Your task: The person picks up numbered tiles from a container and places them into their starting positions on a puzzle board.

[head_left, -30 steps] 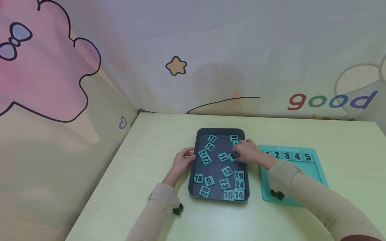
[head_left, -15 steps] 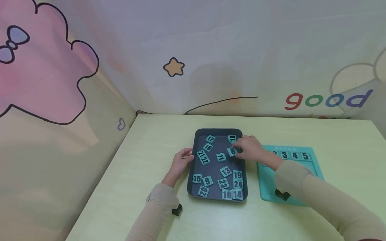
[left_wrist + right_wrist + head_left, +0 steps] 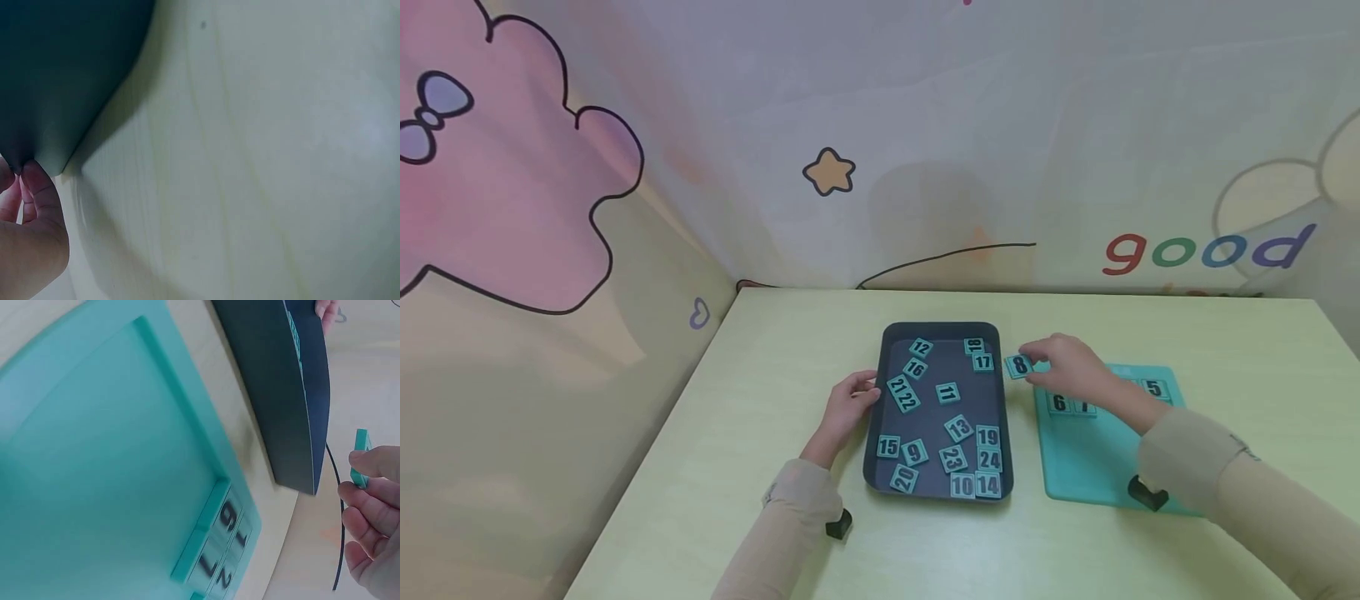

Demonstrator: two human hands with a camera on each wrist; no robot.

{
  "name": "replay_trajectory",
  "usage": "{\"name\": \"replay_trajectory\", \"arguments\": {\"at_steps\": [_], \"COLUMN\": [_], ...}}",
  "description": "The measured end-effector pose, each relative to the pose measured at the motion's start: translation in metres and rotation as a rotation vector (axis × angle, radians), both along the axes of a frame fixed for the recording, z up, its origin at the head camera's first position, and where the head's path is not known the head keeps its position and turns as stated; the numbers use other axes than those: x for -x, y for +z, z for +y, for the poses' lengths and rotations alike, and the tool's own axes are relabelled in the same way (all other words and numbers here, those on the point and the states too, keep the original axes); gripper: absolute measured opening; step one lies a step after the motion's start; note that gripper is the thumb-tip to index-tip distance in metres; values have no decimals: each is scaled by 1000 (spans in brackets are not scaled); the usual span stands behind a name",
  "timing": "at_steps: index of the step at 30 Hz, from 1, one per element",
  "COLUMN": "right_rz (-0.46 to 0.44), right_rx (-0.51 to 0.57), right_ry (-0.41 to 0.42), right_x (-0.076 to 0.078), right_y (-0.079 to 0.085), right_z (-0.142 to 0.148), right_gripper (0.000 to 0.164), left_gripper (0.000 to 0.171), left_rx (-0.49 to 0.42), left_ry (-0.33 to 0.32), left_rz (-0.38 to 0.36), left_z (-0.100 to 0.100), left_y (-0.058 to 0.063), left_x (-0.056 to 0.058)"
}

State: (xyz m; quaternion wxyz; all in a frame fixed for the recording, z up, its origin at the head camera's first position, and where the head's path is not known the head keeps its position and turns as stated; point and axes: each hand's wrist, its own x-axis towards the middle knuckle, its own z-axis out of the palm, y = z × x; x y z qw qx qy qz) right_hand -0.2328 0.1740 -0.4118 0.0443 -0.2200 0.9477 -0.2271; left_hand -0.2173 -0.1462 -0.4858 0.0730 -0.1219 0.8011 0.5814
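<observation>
My right hand (image 3: 1067, 367) pinches a teal number tile marked 8 (image 3: 1018, 366) between thumb and fingers, just past the right rim of the dark tray (image 3: 932, 329). In the right wrist view the tile (image 3: 360, 457) is seen edge-on. At the tray's left side, my left hand (image 3: 846, 410) grips the rim; the left wrist view shows thumb and fingers (image 3: 40, 190) pinching the tray edge (image 3: 69, 81). Several number tiles lie scattered in the tray, among them 17 (image 3: 982, 362) and 11 (image 3: 948, 393). Partly under my right forearm lies a teal board (image 3: 1090, 458).
On the board, tiles 6 (image 3: 1059, 404) and 7 (image 3: 1083, 407) sit below the top row, where 5 (image 3: 1154, 389) shows and the forearm covers part. A pale table (image 3: 737, 517) carries everything, with a printed wall cloth (image 3: 925, 208) behind it.
My right hand has lifted the 8 tile out of the tray and carried it right, over the rim. The 17 tile is now uncovered. My left hand stays on the tray.
</observation>
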Motion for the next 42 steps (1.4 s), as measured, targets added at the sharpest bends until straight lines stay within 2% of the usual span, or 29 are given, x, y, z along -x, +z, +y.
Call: {"name": "replay_trajectory", "arguments": {"at_steps": [5, 13, 20, 25, 34, 42], "right_rz": [-19, -12, -25, -15, -37, -41], "right_rx": [21, 71, 50, 12, -10, -71], "right_ry": [-47, -62, -106, -96, -66, -115], "right_x": [-4, -15, -21, -25, -29, -30], "right_y": [-1, -5, -14, -23, -44, -58], "right_z": [20, 55, 82, 98, 110, 107], "right_gripper": [41, 42, 42, 41, 41, 42], "left_gripper": [33, 33, 33, 33, 33, 32], "left_rx": [13, 12, 10, 9, 0, -3], "left_ry": [-5, -4, -2, -4, -5, -6], "left_rz": [-4, 10, -3, -5, 7, 12], "left_z": [-1, 1, 0, 0, 0, 0], "left_y": [0, 2, 2, 1, 1, 1], "left_x": [0, -1, -1, 0, -1, -1]}}
